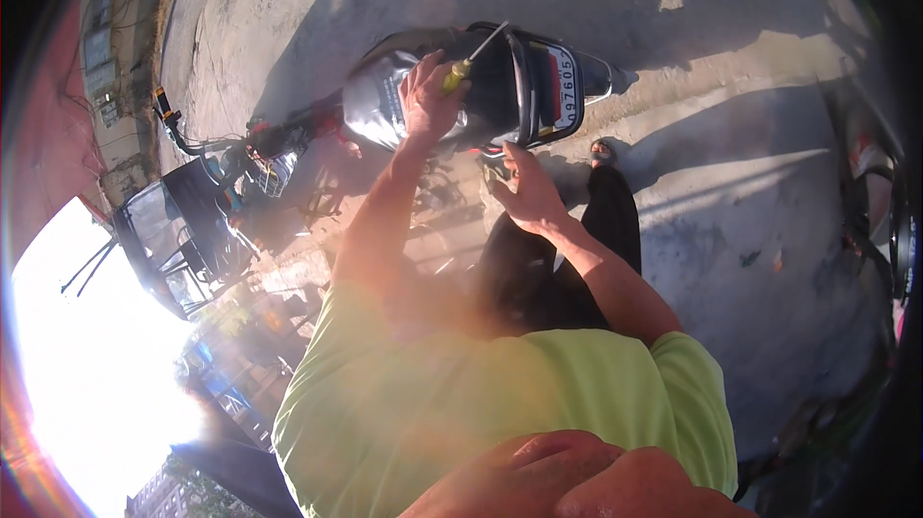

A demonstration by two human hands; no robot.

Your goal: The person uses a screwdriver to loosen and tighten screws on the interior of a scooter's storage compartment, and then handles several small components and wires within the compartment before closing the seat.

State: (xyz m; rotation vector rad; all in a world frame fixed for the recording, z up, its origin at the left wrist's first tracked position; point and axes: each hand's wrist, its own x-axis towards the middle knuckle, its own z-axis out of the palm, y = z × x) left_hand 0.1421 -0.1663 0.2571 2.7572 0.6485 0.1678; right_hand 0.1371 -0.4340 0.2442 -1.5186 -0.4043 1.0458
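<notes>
My left hand is closed around the yellow handle of a screwdriver, resting on or just over the black seat of a motorcycle. The metal shaft slants up to the right, its tip near the front of the rear rack. Down by the near side of the motorcycle's tail, my right hand is open, thumb and fingers apart. Its fingertips come close to the body under the rack; whether they touch, I cannot tell. No object shows in that hand.
A white plate is fixed at the motorcycle's tail. The handlebar lies to the left, with a dark-framed vehicle beyond it. My shoe stands beside the rear end. Part of another wheel shows at the right edge.
</notes>
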